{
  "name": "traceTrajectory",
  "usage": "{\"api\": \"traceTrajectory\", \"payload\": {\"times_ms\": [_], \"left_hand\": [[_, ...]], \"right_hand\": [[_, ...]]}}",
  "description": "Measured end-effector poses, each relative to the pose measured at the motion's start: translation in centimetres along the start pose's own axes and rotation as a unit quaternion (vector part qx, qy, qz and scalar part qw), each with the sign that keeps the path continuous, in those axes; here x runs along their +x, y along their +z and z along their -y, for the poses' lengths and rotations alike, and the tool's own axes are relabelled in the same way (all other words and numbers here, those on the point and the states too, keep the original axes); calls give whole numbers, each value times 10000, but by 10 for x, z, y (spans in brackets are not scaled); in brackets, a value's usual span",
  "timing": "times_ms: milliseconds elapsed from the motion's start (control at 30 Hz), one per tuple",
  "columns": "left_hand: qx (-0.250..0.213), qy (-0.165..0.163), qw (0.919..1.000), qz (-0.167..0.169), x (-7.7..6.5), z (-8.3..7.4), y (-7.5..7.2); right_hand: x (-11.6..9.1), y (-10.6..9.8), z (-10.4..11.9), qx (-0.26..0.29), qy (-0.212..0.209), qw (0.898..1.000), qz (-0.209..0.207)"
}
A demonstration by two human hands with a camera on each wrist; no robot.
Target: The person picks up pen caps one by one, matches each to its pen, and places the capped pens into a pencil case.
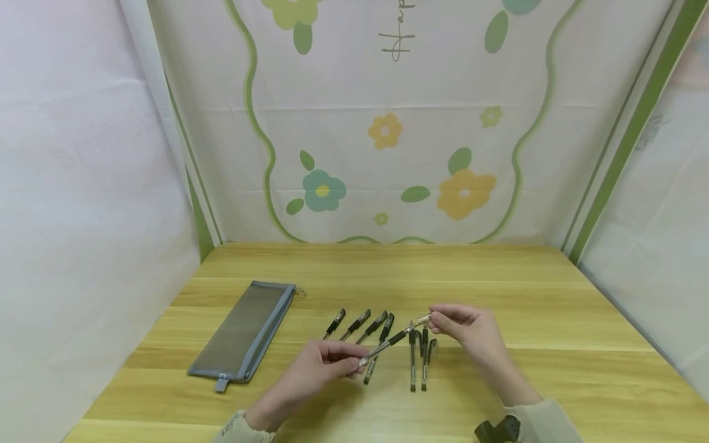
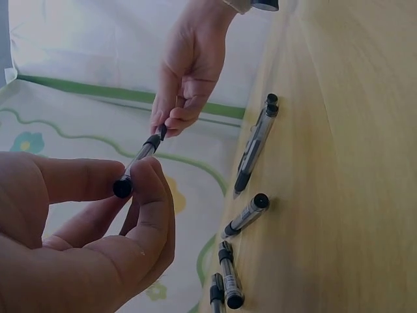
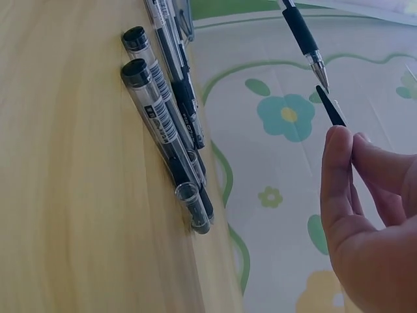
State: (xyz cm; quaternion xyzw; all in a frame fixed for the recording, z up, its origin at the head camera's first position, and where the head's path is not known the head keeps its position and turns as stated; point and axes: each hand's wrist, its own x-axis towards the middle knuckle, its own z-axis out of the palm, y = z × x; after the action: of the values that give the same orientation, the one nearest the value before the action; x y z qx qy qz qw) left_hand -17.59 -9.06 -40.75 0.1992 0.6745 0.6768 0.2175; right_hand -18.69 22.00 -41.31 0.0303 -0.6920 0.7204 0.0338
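Note:
The left hand [image 1: 318, 372] pinches a gel pen [image 1: 397, 337] by the rear of its clear barrel, between thumb and fingers. Its black-ended tail faces the camera in the left wrist view. The right hand [image 1: 471, 335] pinches a pen cap [image 3: 332, 107] with a black clip. In the right wrist view, the pen's bare metal tip [image 3: 319, 68] is right by that cap; I cannot tell whether they touch. Under the hands, several pens with black clips [image 1: 360, 325] lie fanned out on the left, and more pens [image 1: 412, 363] lie side by side on the right.
A grey mesh zip pouch [image 1: 238, 332] lies flat on the left of the wooden table [image 1: 443, 277]. A flower-printed cloth [image 1: 354, 141] hangs behind the table, with pale cloth walls at both sides. A dark device [image 1: 498, 429] sits at the right wrist.

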Motion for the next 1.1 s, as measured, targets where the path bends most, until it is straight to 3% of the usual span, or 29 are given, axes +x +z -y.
{"api": "traceTrajectory", "payload": {"times_ms": [467, 800, 933, 1100], "left_hand": [[-243, -34, 9996, -129, 0, 0, 0], [-357, -66, 9879, -1508, 1, -2, -3], [-470, -85, 9846, -1684, 1, -1, -4], [-723, -21, 9844, -1603, 1, -2, -3]], "right_hand": [[-3, 7, 1, -15, 59, 9976, 688], [-6, 10, 0, 26, -14, 9947, 1031], [-6, 12, 0, 231, 31, 9948, 993], [-8, 15, 3, 518, 113, 9951, 830]]}}
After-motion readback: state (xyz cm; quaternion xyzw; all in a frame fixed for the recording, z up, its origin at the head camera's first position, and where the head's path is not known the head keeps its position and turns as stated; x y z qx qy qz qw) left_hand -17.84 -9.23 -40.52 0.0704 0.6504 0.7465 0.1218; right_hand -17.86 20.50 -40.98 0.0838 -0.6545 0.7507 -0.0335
